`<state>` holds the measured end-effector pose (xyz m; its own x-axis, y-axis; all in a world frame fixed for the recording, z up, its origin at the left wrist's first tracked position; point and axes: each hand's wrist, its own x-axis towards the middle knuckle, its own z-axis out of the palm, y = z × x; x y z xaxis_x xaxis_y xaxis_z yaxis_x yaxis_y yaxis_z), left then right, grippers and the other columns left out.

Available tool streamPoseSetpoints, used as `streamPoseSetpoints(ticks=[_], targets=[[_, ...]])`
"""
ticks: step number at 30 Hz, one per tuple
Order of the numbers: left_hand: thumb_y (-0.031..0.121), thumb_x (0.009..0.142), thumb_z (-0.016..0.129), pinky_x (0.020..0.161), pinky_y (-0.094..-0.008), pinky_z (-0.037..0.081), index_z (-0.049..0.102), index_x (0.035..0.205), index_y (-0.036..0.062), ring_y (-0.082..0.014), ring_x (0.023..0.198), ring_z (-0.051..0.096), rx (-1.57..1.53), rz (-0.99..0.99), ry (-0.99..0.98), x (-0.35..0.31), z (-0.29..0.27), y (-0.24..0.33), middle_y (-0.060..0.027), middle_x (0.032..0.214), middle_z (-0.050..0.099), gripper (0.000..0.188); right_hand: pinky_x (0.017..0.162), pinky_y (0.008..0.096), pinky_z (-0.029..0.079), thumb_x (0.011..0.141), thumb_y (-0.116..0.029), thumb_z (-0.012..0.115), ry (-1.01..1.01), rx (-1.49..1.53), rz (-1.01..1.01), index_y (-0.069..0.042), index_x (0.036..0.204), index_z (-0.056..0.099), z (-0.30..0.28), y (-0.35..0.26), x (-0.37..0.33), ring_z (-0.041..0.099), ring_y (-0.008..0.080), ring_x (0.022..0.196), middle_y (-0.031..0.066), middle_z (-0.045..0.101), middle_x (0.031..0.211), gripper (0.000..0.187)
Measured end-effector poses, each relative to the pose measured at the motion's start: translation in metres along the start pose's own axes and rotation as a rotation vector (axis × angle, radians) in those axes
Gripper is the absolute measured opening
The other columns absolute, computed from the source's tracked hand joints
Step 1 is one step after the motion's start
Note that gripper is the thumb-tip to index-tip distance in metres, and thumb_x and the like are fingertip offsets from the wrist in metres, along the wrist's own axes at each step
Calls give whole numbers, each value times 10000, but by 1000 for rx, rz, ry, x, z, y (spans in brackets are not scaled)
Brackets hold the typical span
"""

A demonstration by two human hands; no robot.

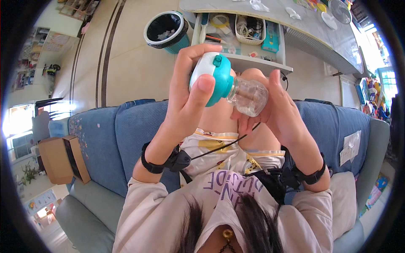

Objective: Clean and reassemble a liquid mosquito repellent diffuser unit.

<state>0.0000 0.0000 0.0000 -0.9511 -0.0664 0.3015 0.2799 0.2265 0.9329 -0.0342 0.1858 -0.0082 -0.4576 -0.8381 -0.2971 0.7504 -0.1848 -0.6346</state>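
Bottle (228, 86) in hand, held up over our lap, between us and the open drawer (276, 66)! Our left hand (185, 90) has firm hold of its teal-and-white top, forearm up from the lower left, index finger arched over the far side, thumb laid along the near side, the green button (217, 61) bare between them. Across to our right hand (280, 109): palm turned inward at the clear base, thumb pointing up, fingers curled underneath, and from this angle we can't quite tell whether they grip the base or merely cup it. The bottle lies tilted, top to the left, base to the right. Black wristbands (152, 168) on both arms, a thin cable (228, 145) running across our patterned shorts (215, 158)!

Below us, a blue sofa (139, 126), a cardboard box (55, 160) at its left end, a sheet of paper (351, 145) and a pale pillow (344, 202) on the right. Ahead, a grey table (270, 9), the drawer holding a roll of tape (219, 21) and a white basket (249, 41) of cords; left of it, a lined bin (181, 44) on beige floor (130, 63).
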Motion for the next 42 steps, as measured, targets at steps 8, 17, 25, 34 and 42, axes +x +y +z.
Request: streamPoseSetpoints(ticks=[8,17,25,34,42], targets=[[633,867,312,460,-168,434,425,1175,49,-95,634,567,-85,-37,64,2,-4,-2,-104,880,598,669,643,241,498,838,-131,623,243,-599,-452,-47,1286,295,13,6,-9,611,152,846,140,589,1078,562],[637,862,322,465,-168,445,424,1180,54,-92,652,576,-48,-37,83,2,-5,-5,-103,885,599,672,643,227,500,904,-285,524,264,-579,-377,2,1237,348,6,7,-4,617,129,789,126,609,1021,475],[643,857,328,471,-165,451,426,1177,51,-92,654,580,-55,-38,55,1,-3,-4,-104,883,602,681,652,215,463,774,-138,710,335,-739,-546,-44,1212,416,10,6,-4,582,91,763,88,618,943,536],[649,854,327,476,-171,442,426,1175,38,-90,644,570,-38,-20,24,2,-5,-4,-106,884,602,697,650,223,479,825,-158,663,279,-445,-460,8,1134,409,12,6,-2,590,106,727,83,616,849,432],[649,856,325,492,-172,435,423,1176,29,-90,644,565,-6,14,18,1,-2,-3,-101,879,597,704,592,226,499,879,-338,558,242,-487,-333,3,1209,391,4,5,-5,613,125,699,122,622,902,503]])
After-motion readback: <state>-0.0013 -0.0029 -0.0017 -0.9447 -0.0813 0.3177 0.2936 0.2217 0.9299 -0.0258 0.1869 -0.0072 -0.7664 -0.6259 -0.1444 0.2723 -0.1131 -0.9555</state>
